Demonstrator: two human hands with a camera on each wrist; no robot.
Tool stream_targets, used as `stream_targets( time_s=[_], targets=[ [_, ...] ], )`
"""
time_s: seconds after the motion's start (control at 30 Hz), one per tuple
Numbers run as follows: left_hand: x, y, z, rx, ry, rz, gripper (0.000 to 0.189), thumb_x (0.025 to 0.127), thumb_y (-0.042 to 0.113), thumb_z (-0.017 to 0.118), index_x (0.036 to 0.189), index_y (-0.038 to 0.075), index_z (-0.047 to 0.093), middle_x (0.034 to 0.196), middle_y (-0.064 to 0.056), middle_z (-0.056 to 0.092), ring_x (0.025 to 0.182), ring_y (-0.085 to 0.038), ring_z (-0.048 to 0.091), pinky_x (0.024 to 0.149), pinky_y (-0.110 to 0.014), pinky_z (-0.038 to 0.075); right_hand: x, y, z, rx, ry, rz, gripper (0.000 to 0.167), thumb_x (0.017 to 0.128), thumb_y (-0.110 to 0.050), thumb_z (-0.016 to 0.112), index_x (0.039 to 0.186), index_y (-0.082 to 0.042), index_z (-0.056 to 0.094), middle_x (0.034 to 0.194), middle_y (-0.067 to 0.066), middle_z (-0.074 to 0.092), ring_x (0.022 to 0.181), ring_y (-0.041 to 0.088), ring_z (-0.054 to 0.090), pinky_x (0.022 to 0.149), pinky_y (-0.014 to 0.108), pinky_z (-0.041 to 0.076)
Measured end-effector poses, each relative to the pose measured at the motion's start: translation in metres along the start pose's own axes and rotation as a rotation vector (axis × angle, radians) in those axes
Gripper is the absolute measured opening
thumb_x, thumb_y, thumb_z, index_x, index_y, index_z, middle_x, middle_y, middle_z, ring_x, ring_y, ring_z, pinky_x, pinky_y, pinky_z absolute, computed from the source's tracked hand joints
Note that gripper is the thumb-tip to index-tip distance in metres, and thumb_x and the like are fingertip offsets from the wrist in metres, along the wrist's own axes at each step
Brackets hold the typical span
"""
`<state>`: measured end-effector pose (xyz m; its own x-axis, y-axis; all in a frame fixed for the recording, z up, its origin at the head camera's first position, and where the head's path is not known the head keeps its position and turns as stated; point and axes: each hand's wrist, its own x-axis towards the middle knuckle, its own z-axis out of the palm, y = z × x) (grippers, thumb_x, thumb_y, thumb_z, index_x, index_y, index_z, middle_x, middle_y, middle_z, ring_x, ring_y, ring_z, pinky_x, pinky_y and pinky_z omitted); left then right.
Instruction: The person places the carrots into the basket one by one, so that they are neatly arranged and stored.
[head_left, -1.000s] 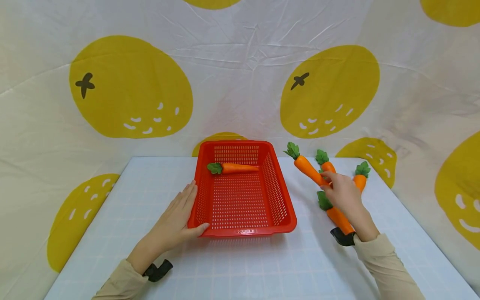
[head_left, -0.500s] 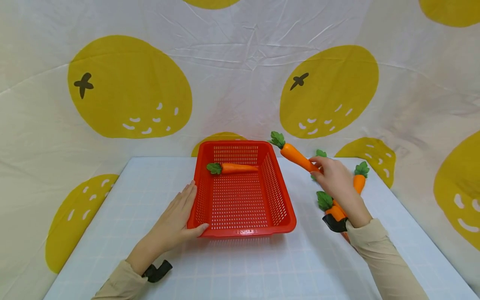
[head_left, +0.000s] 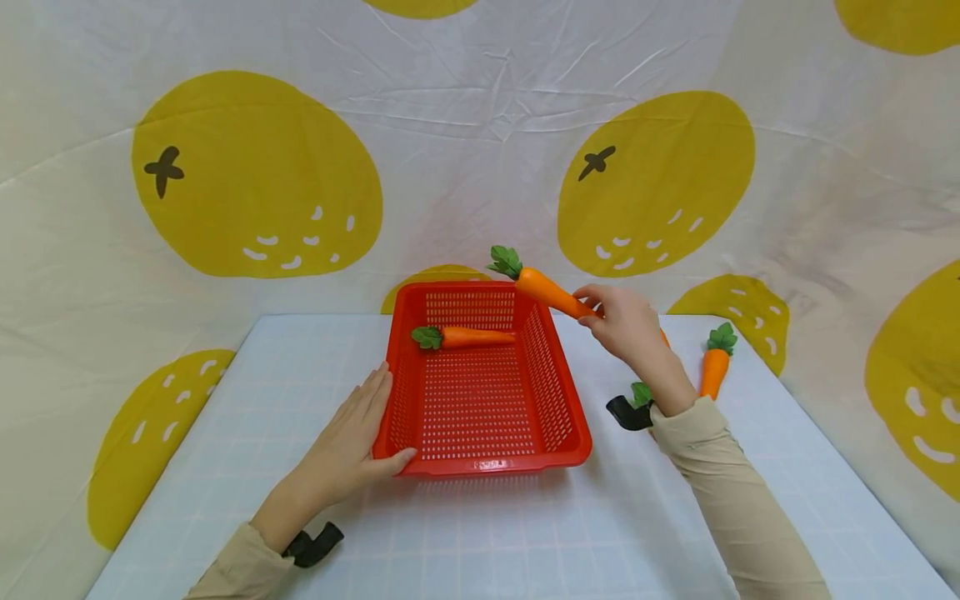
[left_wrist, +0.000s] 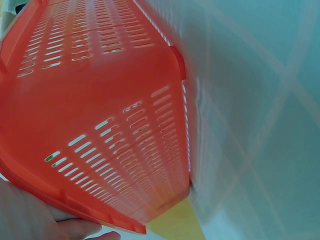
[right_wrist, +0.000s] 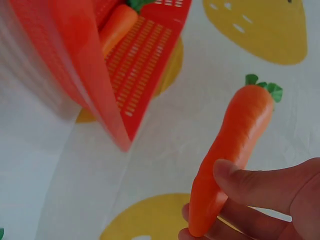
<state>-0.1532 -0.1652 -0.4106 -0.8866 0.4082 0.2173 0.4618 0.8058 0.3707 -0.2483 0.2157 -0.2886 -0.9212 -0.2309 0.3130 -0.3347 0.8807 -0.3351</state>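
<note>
A carrot (head_left: 550, 292) with a green leafy top is pinched near its thin end by my right hand (head_left: 619, 323). In the head view its leafy end overlaps the back right corner of the red basket (head_left: 487, 463). The right wrist view shows my thumb on one side of the held carrot (right_wrist: 232, 135) and fingers behind it. My left hand (head_left: 345, 433) lies with straight fingers along the basket's left rim, thumb at the front left corner. Inside the basket, a second carrot (head_left: 478, 337) lies crosswise near the back wall.
On the right of the table (head_left: 315, 350) lies another carrot (head_left: 715, 372). More carrots are partly hidden under my right forearm, one showing its green leaves (head_left: 641, 393). A fruit-print cloth (head_left: 480, 167) hangs behind the table's back edge.
My right hand has carried the carrot left and upward, from above the other carrots to the basket's back right corner. My left hand and the basket have stayed in place.
</note>
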Motion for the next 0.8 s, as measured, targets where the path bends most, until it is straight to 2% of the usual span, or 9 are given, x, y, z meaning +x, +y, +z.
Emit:
stream_targets(
  time_s=[0.17, 0.47, 0.8],
  targets=[
    [-0.001, -0.001, -0.001, 0.001, 0.001, 0.0, 0.107, 0.087, 0.056, 0.066, 0.158, 0.0, 0.01, 0.166, -0.011, 0.007, 0.151, -0.029, 0.009, 0.119, -0.055, 0.017, 0.017, -0.012, 0.008, -0.002, -0.011, -0.041, 0.03, 0.089, -0.006, 0.071, 0.119, -0.007, 0.07, 0.102, 0.015, 0.073, 0.085, 0.03, 0.067, 0.067, 0.043, 0.052],
    [-0.001, -0.003, 0.0, 0.003, 0.007, 0.011, 0.107, 0.087, 0.06, 0.063, 0.158, 0.0, 0.01, 0.166, -0.011, 0.006, 0.151, -0.028, 0.008, 0.119, -0.054, 0.017, 0.045, -0.03, 0.023, 0.036, -0.095, -0.059, 0.033, 0.087, -0.007, 0.071, 0.12, -0.008, 0.07, 0.104, 0.012, 0.072, 0.089, 0.029, 0.066, 0.069, 0.042, 0.051],
    [-0.001, -0.003, 0.003, 0.005, 0.011, 0.013, 0.106, 0.087, 0.054, 0.067, 0.158, 0.0, 0.01, 0.166, -0.011, 0.006, 0.151, -0.028, 0.008, 0.119, -0.054, 0.016, 0.069, -0.038, 0.048, 0.065, -0.219, -0.057, 0.031, 0.083, -0.004, 0.076, 0.113, -0.006, 0.072, 0.106, 0.012, 0.069, 0.098, 0.03, 0.062, 0.082, 0.046, 0.052]
  ],
)
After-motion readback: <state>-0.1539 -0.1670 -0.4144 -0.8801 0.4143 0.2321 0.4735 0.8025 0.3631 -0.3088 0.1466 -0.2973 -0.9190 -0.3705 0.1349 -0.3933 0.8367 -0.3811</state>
